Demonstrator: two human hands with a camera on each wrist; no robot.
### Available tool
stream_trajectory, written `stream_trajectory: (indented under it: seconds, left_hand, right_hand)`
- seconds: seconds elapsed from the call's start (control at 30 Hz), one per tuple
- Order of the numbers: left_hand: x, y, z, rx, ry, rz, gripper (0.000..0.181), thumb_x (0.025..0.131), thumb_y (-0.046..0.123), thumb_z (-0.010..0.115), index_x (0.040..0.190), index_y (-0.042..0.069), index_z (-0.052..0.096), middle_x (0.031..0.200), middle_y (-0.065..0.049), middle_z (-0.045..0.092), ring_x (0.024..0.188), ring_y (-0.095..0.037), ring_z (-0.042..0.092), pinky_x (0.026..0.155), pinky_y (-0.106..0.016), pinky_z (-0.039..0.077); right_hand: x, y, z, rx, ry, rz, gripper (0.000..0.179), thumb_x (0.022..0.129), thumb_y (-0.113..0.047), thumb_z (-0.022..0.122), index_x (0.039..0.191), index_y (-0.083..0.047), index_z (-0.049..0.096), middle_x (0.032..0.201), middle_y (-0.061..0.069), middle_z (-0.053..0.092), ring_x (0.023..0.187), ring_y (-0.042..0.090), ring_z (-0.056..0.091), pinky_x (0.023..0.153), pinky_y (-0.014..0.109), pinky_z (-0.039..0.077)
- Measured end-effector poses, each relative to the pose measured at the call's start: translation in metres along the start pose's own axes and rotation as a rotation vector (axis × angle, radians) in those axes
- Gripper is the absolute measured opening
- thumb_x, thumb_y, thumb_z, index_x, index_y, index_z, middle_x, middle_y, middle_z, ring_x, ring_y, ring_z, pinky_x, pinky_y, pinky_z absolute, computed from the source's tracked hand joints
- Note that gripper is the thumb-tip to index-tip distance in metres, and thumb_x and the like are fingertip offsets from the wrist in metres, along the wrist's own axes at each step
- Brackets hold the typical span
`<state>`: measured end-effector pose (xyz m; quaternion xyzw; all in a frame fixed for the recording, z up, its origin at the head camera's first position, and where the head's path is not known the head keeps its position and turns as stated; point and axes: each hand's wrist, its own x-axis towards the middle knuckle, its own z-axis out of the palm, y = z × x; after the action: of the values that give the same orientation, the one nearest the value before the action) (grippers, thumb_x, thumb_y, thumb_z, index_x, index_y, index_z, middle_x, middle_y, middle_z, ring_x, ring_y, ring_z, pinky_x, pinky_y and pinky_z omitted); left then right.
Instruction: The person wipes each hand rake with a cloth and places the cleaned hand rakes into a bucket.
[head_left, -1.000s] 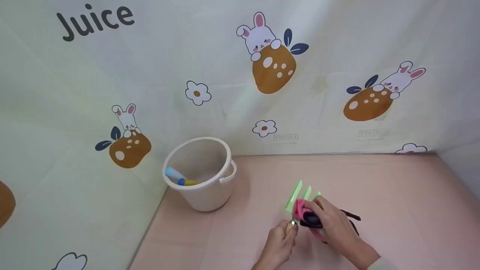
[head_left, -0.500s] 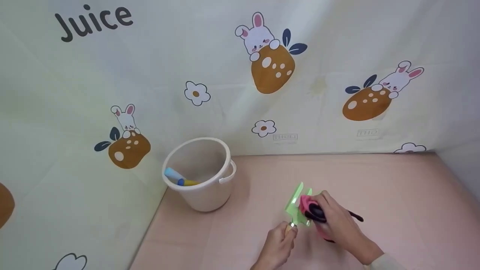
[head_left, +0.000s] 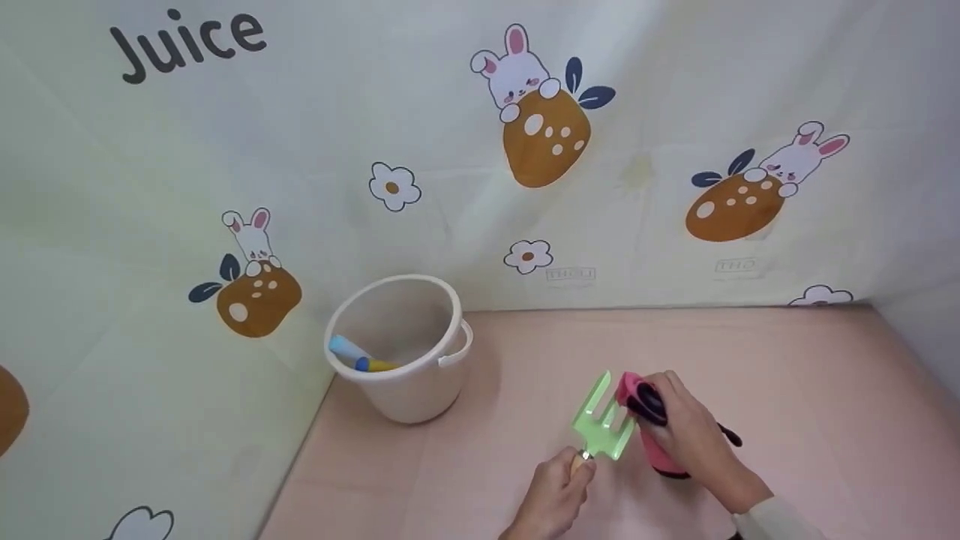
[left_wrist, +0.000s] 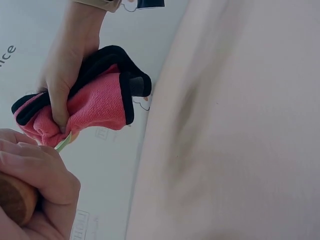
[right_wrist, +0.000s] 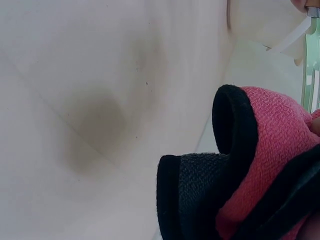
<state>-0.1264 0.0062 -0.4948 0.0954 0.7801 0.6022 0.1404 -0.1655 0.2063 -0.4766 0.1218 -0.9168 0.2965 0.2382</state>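
Note:
My left hand [head_left: 553, 491] grips the wooden handle [left_wrist: 17, 199] of a small green garden fork [head_left: 600, 433], whose tines point up and away. In my right hand [head_left: 694, 439] is a bunched pink cloth [left_wrist: 97, 102] with black edging and a dark grey side. The cloth touches the fork's right-hand tines in the head view, and its lower end hangs beside the fork. In the left wrist view, the right thumb presses the cloth near a green tine. The right wrist view shows folded pink cloth [right_wrist: 277, 120] close up, with the fork [right_wrist: 312, 65] at the right edge.
A white bucket [head_left: 420, 394] with a side handle stands at the back left. Inside it lie a light blue item [head_left: 349, 348] and a yellow-and-blue one [head_left: 376, 365]. A pale printed sheet [head_left: 442, 232] backs the pinkish table surface [head_left: 810, 405].
My right hand has slid the cloth rightward and up along the fork, uncovering its green head and tines. My left hand has stayed almost in place.

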Motion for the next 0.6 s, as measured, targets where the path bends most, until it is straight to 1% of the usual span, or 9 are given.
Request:
stream_trajectory:
  seconds: [0.1,0.17,0.23,0.37,0.47,0.53,0.6]
  left_hand:
    - [0.0,-0.001,-0.001,0.019,-0.01,0.009,0.023,0.094,0.021,0.051,0.074,0.014,0.043,0.053,0.008,0.038,0.044,-0.003,0.03,0.038,-0.016,0.021]
    - [0.001,-0.001,-0.002,0.03,-0.02,0.011,0.022,0.094,0.022,0.051,0.075,0.015,0.043,0.054,0.009,0.038,0.044,-0.003,0.03,0.038,-0.015,0.021]
    - [0.001,-0.002,-0.004,0.021,-0.024,0.008,0.022,0.095,0.023,0.05,0.076,0.015,0.044,0.054,0.009,0.039,0.044,-0.003,0.031,0.038,-0.015,0.022]
    - [0.001,-0.002,-0.01,-0.003,-0.015,-0.011,0.022,0.095,0.024,0.05,0.077,0.014,0.044,0.054,0.008,0.039,0.043,-0.004,0.032,0.037,-0.016,0.024]
    - [0.002,-0.002,-0.014,0.003,0.0,-0.029,0.021,0.095,0.024,0.049,0.077,0.014,0.045,0.054,0.007,0.039,0.043,-0.005,0.033,0.037,-0.016,0.025]
    - [0.003,-0.001,-0.016,0.013,0.003,-0.036,0.021,0.095,0.025,0.048,0.078,0.014,0.045,0.054,0.008,0.04,0.043,-0.005,0.033,0.037,-0.016,0.025]
    - [0.004,0.0,-0.017,0.022,0.003,-0.031,0.021,0.095,0.025,0.048,0.077,0.014,0.045,0.054,0.008,0.039,0.043,-0.005,0.033,0.037,-0.016,0.025]
  right_hand:
    - [0.001,0.003,0.0,0.013,0.013,0.019,0.036,0.075,-0.01,0.077,0.103,-0.009,0.054,0.094,0.0,0.053,0.084,0.011,0.055,0.074,0.038,0.051]
    - [0.002,0.006,-0.003,0.024,0.006,0.058,0.034,0.077,-0.01,0.075,0.103,-0.008,0.054,0.094,0.001,0.054,0.084,0.013,0.053,0.073,0.038,0.05]
    - [0.005,0.01,-0.006,0.043,-0.006,0.127,0.031,0.079,-0.012,0.073,0.103,-0.006,0.054,0.091,0.004,0.054,0.082,0.015,0.051,0.071,0.036,0.047]
    - [0.009,0.019,-0.016,0.102,-0.01,0.311,0.03,0.082,-0.019,0.069,0.102,-0.003,0.053,0.089,0.009,0.055,0.081,0.021,0.05,0.069,0.033,0.041]
    - [0.008,0.018,-0.022,0.161,-0.008,0.407,0.034,0.084,-0.025,0.068,0.105,-0.002,0.052,0.094,0.013,0.058,0.086,0.023,0.052,0.07,0.032,0.041]
    - [0.007,0.013,-0.024,0.208,-0.013,0.429,0.038,0.084,-0.027,0.067,0.108,-0.003,0.052,0.099,0.015,0.06,0.09,0.024,0.053,0.072,0.031,0.043]
    - [0.006,0.003,-0.024,0.246,-0.019,0.422,0.039,0.084,-0.027,0.068,0.112,-0.004,0.052,0.105,0.015,0.061,0.095,0.023,0.054,0.076,0.031,0.044]
